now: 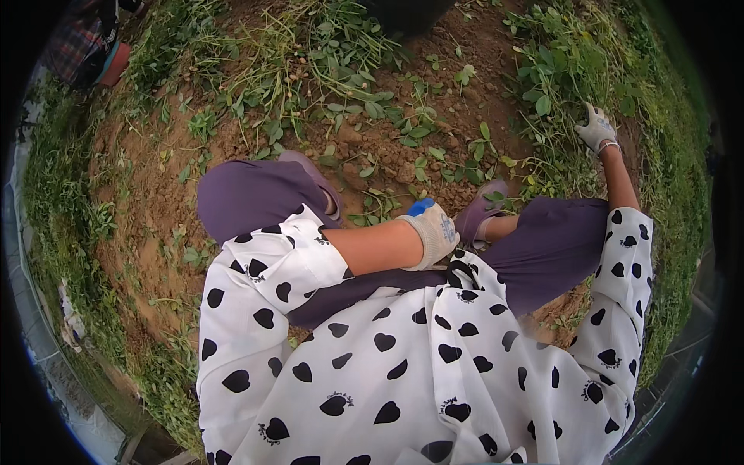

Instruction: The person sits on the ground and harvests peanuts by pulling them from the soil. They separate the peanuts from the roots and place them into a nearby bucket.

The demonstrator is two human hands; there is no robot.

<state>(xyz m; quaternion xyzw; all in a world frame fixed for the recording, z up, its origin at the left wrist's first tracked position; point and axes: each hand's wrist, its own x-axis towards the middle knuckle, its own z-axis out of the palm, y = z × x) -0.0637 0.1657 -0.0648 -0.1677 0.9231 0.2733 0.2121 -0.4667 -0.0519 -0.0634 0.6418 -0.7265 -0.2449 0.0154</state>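
My left hand (437, 231), in a pale knit glove with blue coating, is bent in front of my lap, close to a purple shoe (481, 210). Its fingers are mostly hidden behind the wrist and glove, so its grip does not show. Out to the right, my right hand (598, 129) wears a similar glove. Its thumb and fingers are apart at the edge of a heap of leafy peanut plants (543, 87), and nothing shows in it. Ahead of my feet lie uprooted peanut plants (302, 70), with small pods among the stems.
Loose brown soil (378, 151) with scattered leaves lies around my shoes. A dark object (407, 14), too unclear to name, is at the top edge. Another person (81, 52) in plaid clothing is at upper left. Green rows (668, 232) run along the right side.
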